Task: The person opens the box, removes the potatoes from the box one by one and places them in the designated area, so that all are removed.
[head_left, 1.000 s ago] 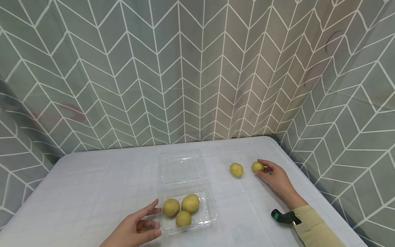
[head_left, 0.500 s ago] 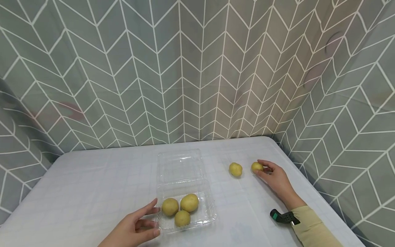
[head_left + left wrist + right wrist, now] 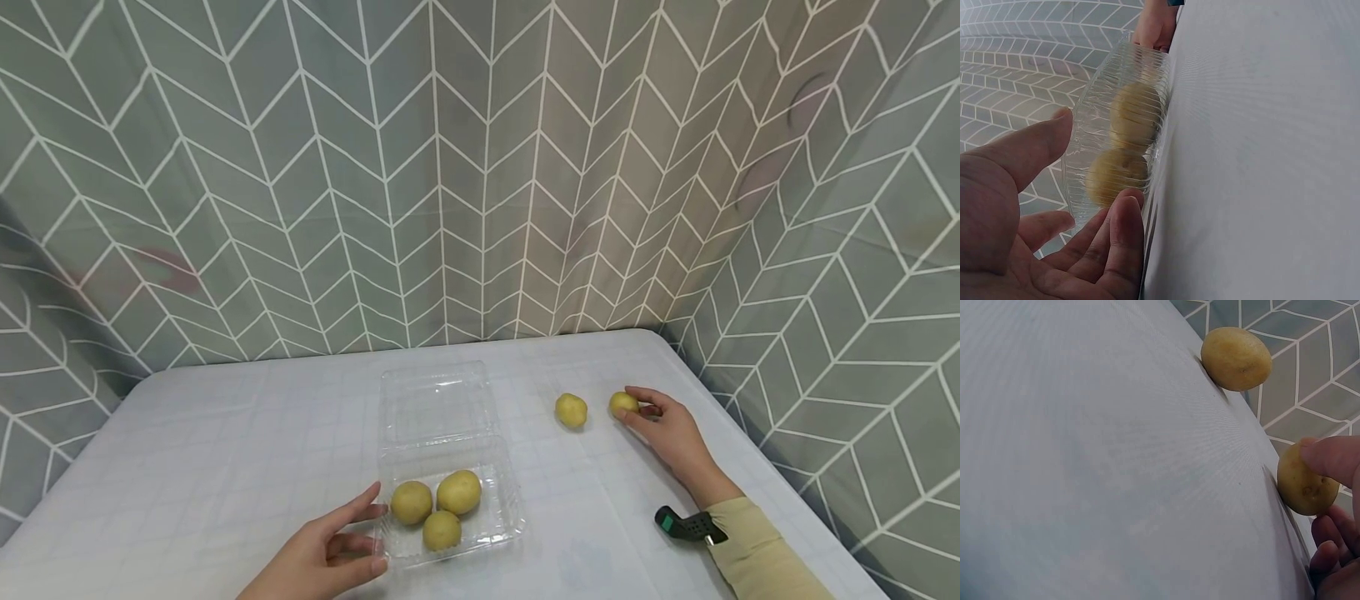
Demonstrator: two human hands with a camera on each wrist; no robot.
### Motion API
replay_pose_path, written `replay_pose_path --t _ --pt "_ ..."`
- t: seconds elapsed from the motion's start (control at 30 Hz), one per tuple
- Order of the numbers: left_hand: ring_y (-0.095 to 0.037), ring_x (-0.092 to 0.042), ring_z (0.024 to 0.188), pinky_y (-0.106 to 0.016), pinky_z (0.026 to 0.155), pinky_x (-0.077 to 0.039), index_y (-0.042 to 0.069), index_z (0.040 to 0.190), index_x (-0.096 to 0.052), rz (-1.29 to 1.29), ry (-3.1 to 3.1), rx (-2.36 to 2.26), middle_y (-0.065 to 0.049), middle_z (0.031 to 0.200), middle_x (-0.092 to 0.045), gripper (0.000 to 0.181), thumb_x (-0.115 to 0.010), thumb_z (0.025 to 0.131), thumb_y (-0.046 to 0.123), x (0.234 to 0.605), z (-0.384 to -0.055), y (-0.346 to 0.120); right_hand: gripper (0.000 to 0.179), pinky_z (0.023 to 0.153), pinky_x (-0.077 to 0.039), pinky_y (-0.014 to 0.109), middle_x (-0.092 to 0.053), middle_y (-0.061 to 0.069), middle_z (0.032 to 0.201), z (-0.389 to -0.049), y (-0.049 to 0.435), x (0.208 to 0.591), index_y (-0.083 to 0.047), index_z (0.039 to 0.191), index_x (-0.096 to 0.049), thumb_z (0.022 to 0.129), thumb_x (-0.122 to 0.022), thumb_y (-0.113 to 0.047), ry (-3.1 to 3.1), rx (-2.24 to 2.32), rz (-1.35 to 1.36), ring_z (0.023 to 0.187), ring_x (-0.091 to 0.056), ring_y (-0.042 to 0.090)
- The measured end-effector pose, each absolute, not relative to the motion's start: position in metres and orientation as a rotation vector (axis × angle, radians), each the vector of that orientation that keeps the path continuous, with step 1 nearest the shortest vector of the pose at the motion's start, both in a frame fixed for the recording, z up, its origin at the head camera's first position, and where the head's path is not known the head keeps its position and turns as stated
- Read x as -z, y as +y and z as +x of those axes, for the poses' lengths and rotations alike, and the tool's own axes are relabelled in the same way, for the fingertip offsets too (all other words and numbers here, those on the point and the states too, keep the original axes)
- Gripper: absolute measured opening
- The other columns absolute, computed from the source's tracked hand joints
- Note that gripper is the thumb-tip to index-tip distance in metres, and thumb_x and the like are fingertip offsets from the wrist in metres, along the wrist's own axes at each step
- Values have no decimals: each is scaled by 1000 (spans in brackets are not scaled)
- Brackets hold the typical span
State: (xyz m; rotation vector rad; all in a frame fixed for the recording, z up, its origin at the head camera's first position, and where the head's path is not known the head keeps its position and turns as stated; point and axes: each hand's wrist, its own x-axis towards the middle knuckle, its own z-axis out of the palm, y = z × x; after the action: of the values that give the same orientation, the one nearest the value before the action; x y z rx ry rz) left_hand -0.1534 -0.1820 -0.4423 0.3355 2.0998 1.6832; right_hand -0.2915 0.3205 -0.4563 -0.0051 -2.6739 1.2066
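Observation:
My right hand has thumb and fingers around a small potato at the right of the table. In the right wrist view, this potato sits on the cloth with a fingertip over its top. A second potato lies a little to its left. Several fingertips of my left hand rest at the left side of a clear plastic clamshell box, fingers loosely spread. Inside its base are three potatoes. In the left wrist view, the potatoes show through the ribbed wall.
The box's clear lid lies folded back, away from me. A white cloth covers the table. Patterned grey curtains hang behind it and on both sides. A black strap sits at the right sleeve.
Both hands, the box and the potatoes hold their places relative to one another. The whole head view has shifted very slightly.

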Motion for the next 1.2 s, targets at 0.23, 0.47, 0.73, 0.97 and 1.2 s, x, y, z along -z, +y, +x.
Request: replay_pose_path --t 0.23,0.47,0.73,0.97,1.2 --pt "-24 -61 106 -27 82 -55 1 156 -19 326 2076 -1706 -28 146 -41 86 -73 92 19 443 -154 -184 53 86 -45 39 -61 16 126 -292 318 452 -7 135 -60 91 -74 -34 -2669 -1220 -9 107 -57 29" --pt "-22 -61 105 -26 82 -54 1 156 -19 327 2072 -1725 -28 146 -41 85 -73 92 18 443 -152 -185 55 85 -45 39 -61 17 127 -293 316 451 -6 136 -59 91 -73 -35 -2667 -1222 -6 107 -56 29" --pt "-20 -62 104 -26 83 -54 1 156 -19 352 2072 -1736 -30 145 -41 83 -71 94 17 443 -150 -186 66 88 -45 42 -53 20 134 -295 314 450 -7 141 -53 91 -71 -44 -2666 -1263 -44 114 -53 33" --pt "-19 -63 103 -26 82 -54 2 156 -22 373 2109 -1715 -26 144 -44 85 -74 92 19 444 -152 -184 69 86 -44 45 -51 23 130 -291 316 440 -5 143 -49 92 -69 -47 -2667 -1217 -33 116 -49 36" --pt "-17 -63 103 -26 83 -54 4 157 -23 375 2116 -1719 -25 144 -45 85 -75 91 22 445 -151 -183 60 84 -44 44 -55 23 121 -287 310 426 -4 138 -54 92 -71 -39 -2607 -1064 139 108 -51 33"
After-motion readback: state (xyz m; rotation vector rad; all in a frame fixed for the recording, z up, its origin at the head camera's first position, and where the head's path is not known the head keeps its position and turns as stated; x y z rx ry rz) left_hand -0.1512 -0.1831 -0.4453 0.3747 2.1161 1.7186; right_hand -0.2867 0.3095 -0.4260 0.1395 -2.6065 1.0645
